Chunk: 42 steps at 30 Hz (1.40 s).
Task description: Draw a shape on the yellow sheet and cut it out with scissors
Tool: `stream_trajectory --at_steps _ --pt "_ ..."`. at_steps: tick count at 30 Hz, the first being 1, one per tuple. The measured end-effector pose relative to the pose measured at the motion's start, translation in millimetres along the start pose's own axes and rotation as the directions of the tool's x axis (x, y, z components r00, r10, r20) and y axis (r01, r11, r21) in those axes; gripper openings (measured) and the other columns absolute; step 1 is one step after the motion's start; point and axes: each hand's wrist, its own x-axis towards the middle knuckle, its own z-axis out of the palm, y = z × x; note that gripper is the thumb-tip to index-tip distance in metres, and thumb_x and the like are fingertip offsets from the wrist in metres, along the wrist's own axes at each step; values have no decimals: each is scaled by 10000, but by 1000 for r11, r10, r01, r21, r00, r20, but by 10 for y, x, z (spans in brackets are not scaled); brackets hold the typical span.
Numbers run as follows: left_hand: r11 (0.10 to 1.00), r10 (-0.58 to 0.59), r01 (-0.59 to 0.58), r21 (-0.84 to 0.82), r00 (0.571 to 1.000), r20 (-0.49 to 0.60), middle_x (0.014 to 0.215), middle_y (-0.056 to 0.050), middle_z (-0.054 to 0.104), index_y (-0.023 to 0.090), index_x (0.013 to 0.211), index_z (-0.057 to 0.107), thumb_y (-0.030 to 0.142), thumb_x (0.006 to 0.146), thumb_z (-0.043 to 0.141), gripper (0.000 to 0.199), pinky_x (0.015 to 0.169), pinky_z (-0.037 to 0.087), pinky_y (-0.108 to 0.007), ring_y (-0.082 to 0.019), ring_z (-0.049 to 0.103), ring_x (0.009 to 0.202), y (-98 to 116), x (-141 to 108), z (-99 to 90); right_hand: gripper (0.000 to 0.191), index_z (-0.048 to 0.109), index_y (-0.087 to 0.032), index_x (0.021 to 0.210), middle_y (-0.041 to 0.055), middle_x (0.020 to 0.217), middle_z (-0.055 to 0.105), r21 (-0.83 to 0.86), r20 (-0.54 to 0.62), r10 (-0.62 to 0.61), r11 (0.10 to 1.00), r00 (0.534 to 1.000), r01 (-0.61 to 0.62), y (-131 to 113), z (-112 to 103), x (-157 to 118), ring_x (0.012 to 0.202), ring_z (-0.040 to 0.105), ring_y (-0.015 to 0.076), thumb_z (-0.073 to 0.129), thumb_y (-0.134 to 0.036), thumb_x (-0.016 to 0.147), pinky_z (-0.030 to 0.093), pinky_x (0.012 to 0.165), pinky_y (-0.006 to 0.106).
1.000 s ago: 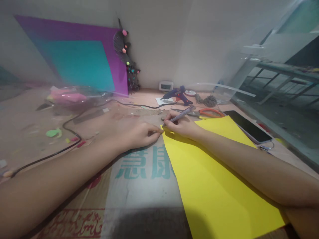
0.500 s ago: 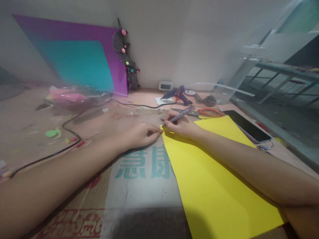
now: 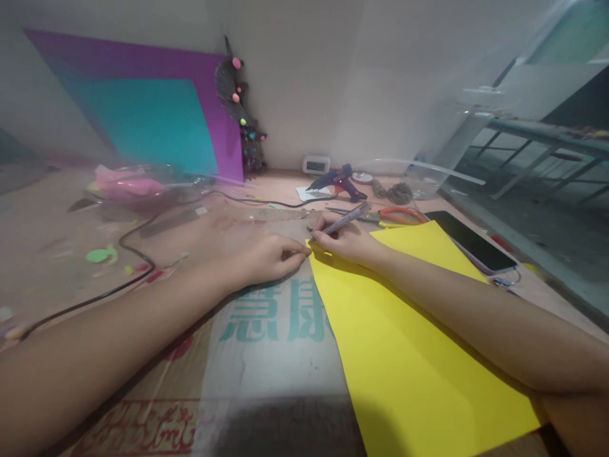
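A yellow sheet [image 3: 409,343] lies on the printed board, its far left corner between my two hands. My right hand [image 3: 342,238] is closed on a pen [image 3: 343,222], whose lower end meets the sheet near that corner. The right forearm crosses over the sheet. My left hand [image 3: 276,255] rests palm down to the left, the index fingertip touching the sheet's corner edge, the thumb a little apart from it, nothing held.
Beyond my hands lie orange-handled scissors [image 3: 402,216], a glue gun [image 3: 342,183], a small white clock [image 3: 316,165] and twine [image 3: 397,192]. A phone [image 3: 471,241] is at the right. Purple board [image 3: 228,139] leans at the back; a cable [image 3: 137,254] runs left.
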Motion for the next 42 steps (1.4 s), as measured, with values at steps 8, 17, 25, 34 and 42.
stream_trajectory --at_steps 8,17,25,34,42 --pt "1000 5 -5 -4 1000 -10 1040 -8 783 233 1078 779 274 922 516 309 799 539 -237 -175 746 895 -16 -1 4 76 494 -215 688 -28 643 519 -42 -37 -4 999 999 3 -9 -26 -1 623 461 133 537 -210 750 342 578 267" --pt "1000 -12 12 2 1000 5 1048 -16 782 228 1081 779 273 923 515 311 812 543 -254 -185 746 898 -1 2 -8 67 523 -208 707 -13 675 557 -37 -49 -22 999 999 20 19 -28 -5 664 496 148 549 -227 767 359 610 278" --pt "1000 0 0 5 1000 -10 1032 -7 785 232 1079 781 270 920 516 311 800 544 -239 -175 747 887 -13 0 2 57 502 -211 689 -19 657 525 -52 -34 -17 999 999 15 -2 -33 -12 641 478 142 515 -205 745 348 590 275" --pt "1000 -5 6 -15 1000 12 1073 -11 777 227 1099 771 276 924 507 320 854 545 -255 -183 741 947 -6 -2 -10 59 491 -216 655 -12 648 533 -40 -66 10 999 998 -12 27 -61 -11 666 511 162 503 -200 711 380 611 286" --pt "1000 5 -5 -2 1000 -7 1050 -17 782 225 1076 779 266 924 521 303 837 547 -259 -190 744 924 -10 4 -3 58 526 -208 710 -5 681 554 -53 -37 -13 999 999 11 34 -50 -4 678 510 161 530 -246 754 371 619 287"
